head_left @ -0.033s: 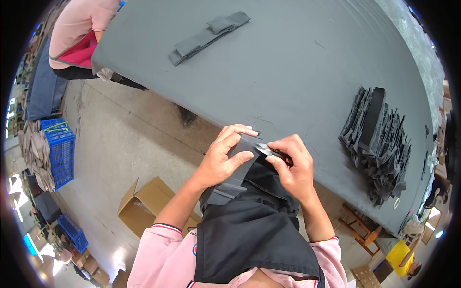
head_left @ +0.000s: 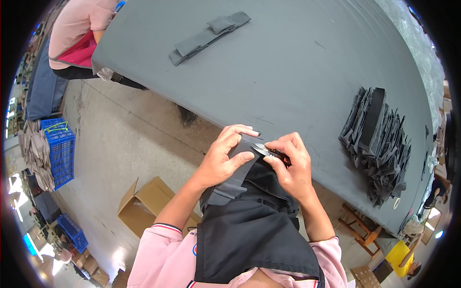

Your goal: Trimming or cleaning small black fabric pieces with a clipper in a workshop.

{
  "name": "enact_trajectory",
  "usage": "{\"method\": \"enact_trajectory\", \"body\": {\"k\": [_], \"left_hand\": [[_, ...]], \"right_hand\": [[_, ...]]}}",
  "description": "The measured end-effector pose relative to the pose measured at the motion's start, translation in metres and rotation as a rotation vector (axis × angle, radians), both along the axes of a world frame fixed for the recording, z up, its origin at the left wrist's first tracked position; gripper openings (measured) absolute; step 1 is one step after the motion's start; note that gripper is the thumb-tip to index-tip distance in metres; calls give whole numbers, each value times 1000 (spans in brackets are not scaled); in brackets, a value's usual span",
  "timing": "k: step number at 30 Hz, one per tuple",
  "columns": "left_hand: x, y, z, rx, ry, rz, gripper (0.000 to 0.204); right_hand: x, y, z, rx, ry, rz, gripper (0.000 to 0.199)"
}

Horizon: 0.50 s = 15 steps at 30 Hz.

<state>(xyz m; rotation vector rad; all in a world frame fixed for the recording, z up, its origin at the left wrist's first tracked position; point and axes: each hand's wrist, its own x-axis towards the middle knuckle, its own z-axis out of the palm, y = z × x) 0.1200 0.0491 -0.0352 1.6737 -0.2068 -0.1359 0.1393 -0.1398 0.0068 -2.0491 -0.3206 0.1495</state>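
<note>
My left hand (head_left: pixel 224 156) pinches a dark grey fabric strip (head_left: pixel 233 178) between thumb and fingers, and the strip hangs down toward my lap over my black apron (head_left: pixel 254 235). In my right hand (head_left: pixel 294 165) is a pair of thread snips (head_left: pixel 261 150), gripped between thumb and fingers. The metal blades point left and lie against the strip's edge, close to my left thumb; whether they are closed on a thread is too small to tell. My palm and fingers hide most of the dark handle.
The grey-covered table (head_left: pixel 288 81) carries a folded fabric strip (head_left: pixel 209 38) at the far side and a stack of dark strips (head_left: pixel 377 144) at the right. An open cardboard box (head_left: pixel 149 201) and blue crate (head_left: pixel 60 153) stand left. A co-worker (head_left: pixel 79 38) sits at the far left.
My right hand and the snips have shifted very slightly to the left. My left hand and the strip stay in place.
</note>
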Motion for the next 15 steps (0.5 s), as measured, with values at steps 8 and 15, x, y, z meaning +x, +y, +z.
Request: {"method": "enact_trajectory", "body": {"k": [8,15], "left_hand": [[0,6,5,-13,-9,-19,31],[6,4,-6,-11,-124,27,30]], "right_hand": [[5,10,2,-88,-120,51,15],[-2,12,-10,88,13,-69,13]]}}
